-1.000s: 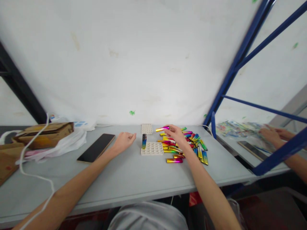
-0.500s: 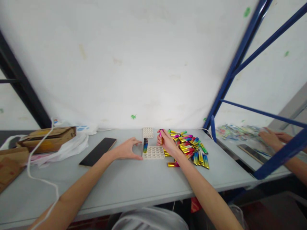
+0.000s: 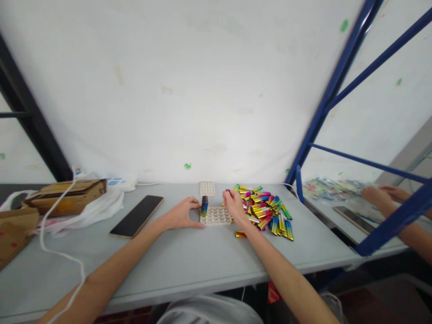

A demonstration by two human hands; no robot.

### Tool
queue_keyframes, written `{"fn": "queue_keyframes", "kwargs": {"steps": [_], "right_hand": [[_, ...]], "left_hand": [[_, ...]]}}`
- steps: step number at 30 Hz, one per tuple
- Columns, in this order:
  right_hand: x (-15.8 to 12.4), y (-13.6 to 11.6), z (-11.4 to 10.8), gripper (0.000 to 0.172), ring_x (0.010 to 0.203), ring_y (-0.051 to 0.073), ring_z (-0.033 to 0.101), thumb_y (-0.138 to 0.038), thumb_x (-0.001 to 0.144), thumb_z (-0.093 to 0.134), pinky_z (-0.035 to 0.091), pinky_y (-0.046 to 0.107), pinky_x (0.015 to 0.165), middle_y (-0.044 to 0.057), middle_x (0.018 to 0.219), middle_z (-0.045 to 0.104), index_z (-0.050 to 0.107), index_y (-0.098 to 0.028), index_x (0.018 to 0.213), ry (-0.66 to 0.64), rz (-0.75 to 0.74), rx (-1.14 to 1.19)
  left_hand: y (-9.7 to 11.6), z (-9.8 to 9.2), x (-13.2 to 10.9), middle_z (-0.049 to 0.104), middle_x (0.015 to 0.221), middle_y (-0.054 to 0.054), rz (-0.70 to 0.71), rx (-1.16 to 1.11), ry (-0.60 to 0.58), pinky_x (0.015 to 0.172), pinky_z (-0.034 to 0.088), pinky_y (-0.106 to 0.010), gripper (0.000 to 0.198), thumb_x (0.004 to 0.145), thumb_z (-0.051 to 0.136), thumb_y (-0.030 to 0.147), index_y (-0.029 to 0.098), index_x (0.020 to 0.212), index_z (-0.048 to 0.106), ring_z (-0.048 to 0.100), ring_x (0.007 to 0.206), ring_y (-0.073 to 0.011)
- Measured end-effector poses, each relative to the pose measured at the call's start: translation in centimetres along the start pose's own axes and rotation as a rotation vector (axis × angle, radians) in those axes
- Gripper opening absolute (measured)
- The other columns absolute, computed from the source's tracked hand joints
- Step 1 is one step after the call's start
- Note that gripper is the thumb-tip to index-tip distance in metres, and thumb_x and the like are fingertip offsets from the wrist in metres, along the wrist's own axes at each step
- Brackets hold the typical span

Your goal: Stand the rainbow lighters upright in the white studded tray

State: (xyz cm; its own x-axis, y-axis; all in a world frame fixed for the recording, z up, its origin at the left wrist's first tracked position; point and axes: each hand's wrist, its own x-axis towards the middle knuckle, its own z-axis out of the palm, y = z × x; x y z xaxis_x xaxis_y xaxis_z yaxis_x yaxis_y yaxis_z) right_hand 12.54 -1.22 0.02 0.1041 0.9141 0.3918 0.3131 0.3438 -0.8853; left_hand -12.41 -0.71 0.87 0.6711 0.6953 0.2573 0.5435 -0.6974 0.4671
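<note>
Nearest us, low in the frame, our two forearms reached up over the grey surface [image 3: 189, 265] toward its middle. Our left hand [image 3: 182, 215] lay against the left edge of the white tray [image 3: 216, 217] at frame centre, fingers spread and steadying it rather than clenched on anything. Our right hand [image 3: 233, 206] hovered just over the tray's right side, its grip pinched on a small lighter [image 3: 229, 192] held above the sockets, only the tip showing. One lighter stood upright [image 3: 204, 205] in the tray's far left corner; the other sockets looked unfilled.

We judged the step to be seating the held lighter in the tray, with the filling barely begun. The next move would call for lining it up upright over a free socket and pressing it down while the left hand kept the tray from sliding.

Right of the tray lay the pile of lighters [image 3: 266, 210]. Left of centre lay a phone [image 3: 137, 216]; beyond the tray, a second tray [image 3: 207, 188].
</note>
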Motion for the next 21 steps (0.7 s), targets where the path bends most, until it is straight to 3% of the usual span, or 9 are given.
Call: {"fn": "queue_keyframes", "kwargs": {"steps": [4, 9, 13, 15, 18, 21], "right_hand": [[-0.4, -0.6, 0.0, 0.044, 0.056, 0.014, 0.044, -0.053, 0.097, 0.048, 0.034, 0.026, 0.054, -0.004, 0.057, 0.045, 0.046, -0.024, 0.064, 0.004, -0.051, -0.061], [-1.2, -1.6, -0.2, 0.039, 0.060, 0.016, 0.053, -0.056, 0.105, 0.042, 0.042, 0.027, 0.058, -0.002, 0.069, 0.058, 0.056, -0.023, 0.088, -0.202, -0.141, -0.098], [-1.6, -2.1, -0.4, 0.045, 0.078, 0.018, 0.059, -0.055, 0.107, 0.043, 0.047, 0.029, 0.072, 0.006, 0.086, 0.065, 0.058, -0.021, 0.082, -0.273, -0.345, -0.304], [-1.7, -2.3, -0.6, 0.048, 0.076, 0.018, 0.057, -0.054, 0.107, 0.045, 0.044, 0.029, 0.073, 0.005, 0.081, 0.065, 0.058, -0.021, 0.076, -0.323, -0.405, -0.402], [-1.8, -2.5, -0.8, 0.050, 0.061, 0.014, 0.052, -0.052, 0.107, 0.048, 0.038, 0.027, 0.064, 0.000, 0.066, 0.062, 0.060, -0.019, 0.071, -0.404, -0.327, -0.449], [-1.9, -2.7, -1.0, 0.050, 0.059, 0.014, 0.054, -0.052, 0.107, 0.051, 0.037, 0.025, 0.061, 0.000, 0.066, 0.067, 0.067, -0.017, 0.075, -0.442, -0.248, -0.389]], "left_hand": [[-0.1, 0.4, 0.0, 0.067, 0.121, -0.010, 0.008, 0.010, 0.014, 0.110, 0.048, -0.042, 0.071, 0.070, 0.085, 0.071, 0.022, 0.121, 0.076, 0.063, 0.117, -0.0310], [0.0, 0.3, 0.1, 0.067, 0.121, -0.011, 0.011, 0.005, 0.016, 0.111, 0.049, -0.043, 0.072, 0.069, 0.085, 0.071, 0.021, 0.119, 0.077, 0.063, 0.118, -0.0324], [0.1, 0.3, 0.2, 0.067, 0.120, -0.011, 0.006, 0.003, 0.014, 0.111, 0.048, -0.045, 0.073, 0.068, 0.084, 0.073, 0.020, 0.118, 0.077, 0.062, 0.118, -0.0331], [0.1, 0.3, 0.2, 0.068, 0.119, -0.011, 0.009, 0.002, 0.016, 0.110, 0.049, -0.046, 0.073, 0.067, 0.084, 0.073, 0.020, 0.117, 0.077, 0.062, 0.117, -0.0335], [0.0, 0.3, 0.2, 0.068, 0.120, -0.012, 0.016, 0.000, 0.010, 0.110, 0.049, -0.045, 0.072, 0.068, 0.084, 0.073, 0.021, 0.118, 0.077, 0.062, 0.118, -0.0334], [-0.1, 0.4, 0.2, 0.067, 0.121, -0.012, 0.013, 0.007, 0.002, 0.110, 0.048, -0.045, 0.072, 0.069, 0.083, 0.073, 0.021, 0.119, 0.077, 0.061, 0.118, -0.0331]]}}
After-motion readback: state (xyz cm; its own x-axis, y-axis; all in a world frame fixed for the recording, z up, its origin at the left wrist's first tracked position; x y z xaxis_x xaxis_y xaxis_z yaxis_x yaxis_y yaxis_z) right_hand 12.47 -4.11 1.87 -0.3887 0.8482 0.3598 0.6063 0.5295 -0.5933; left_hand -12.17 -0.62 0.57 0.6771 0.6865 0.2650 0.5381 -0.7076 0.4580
